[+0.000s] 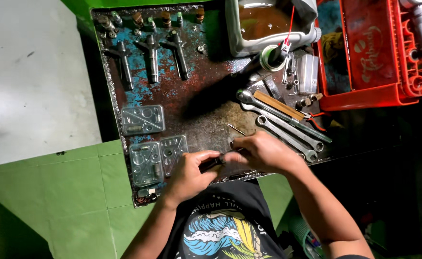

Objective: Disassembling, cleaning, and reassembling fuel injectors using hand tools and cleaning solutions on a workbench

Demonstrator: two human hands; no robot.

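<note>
Injector part (217, 162) over rusty blue-flecked metal worktop (199, 103), green tiles (84, 187).

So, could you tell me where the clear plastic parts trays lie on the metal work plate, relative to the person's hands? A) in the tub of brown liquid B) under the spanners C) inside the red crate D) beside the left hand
D: the three clear plastic parts trays lie on the metal work plate beside the left hand, opposite the spanners.
</note>
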